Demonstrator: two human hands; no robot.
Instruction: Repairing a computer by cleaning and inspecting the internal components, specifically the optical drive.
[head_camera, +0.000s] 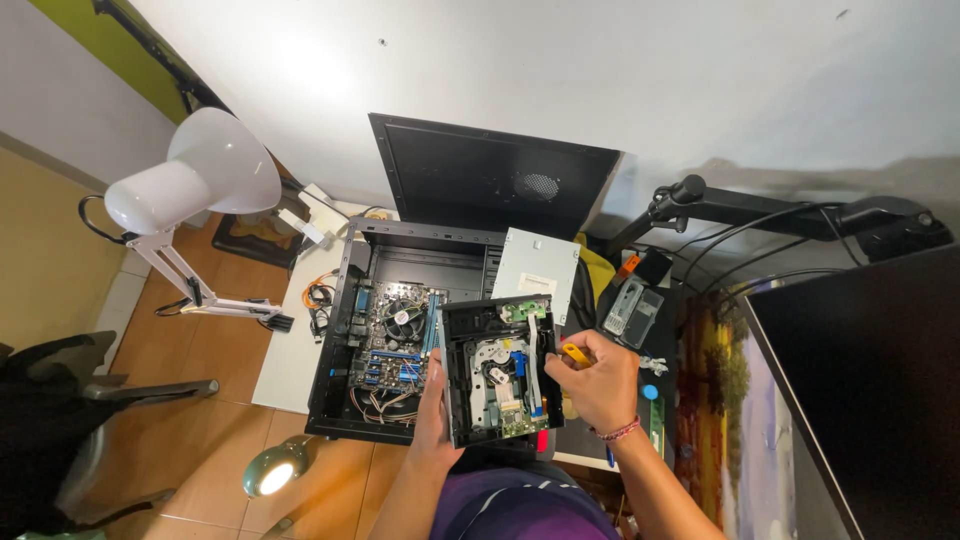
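My left hand (432, 418) grips the left edge of an opened optical drive (500, 372), black-framed with its green circuit board, metal mechanism and flat ribbon cable exposed. My right hand (600, 385) is closed around a yellow-handled tool (575, 353) at the drive's right edge. The drive is held up over the front right part of an open black computer case (345, 330), whose motherboard (395, 345) with its round cooler fan shows to the left.
A silver drive cover (537, 262) leans behind the drive. The case's black side panel (490, 175) stands against the wall. A white desk lamp (195, 175) is at left, a small lit lamp (272, 470) below, a dark monitor (870, 390) and its arm at right.
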